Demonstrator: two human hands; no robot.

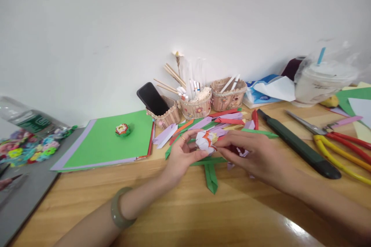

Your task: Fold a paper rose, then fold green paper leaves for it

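Note:
Between my two hands is a small folded paper flower (204, 141), white and lilac outside with orange and yellow at its middle. My left hand (182, 154) grips it from the left, thumb below and fingers behind. From the right, my right hand (249, 150) pinches the flower's edge between thumb and fingertips. Under and behind the hands lie folded paper strips (228, 117) in purple, green, red, orange and yellow. A folded green strip (211, 177) points toward me just below the flower.
Left, a finished-looking paper flower (122, 129) sits on stacked green paper (98, 142). Decorated baskets (195, 108) with a phone (152, 98), sticks and pens line the wall. On the right lie a dark green cutter (298, 142), yellow-handled scissors (321, 146) and a lidded cup (315, 81).

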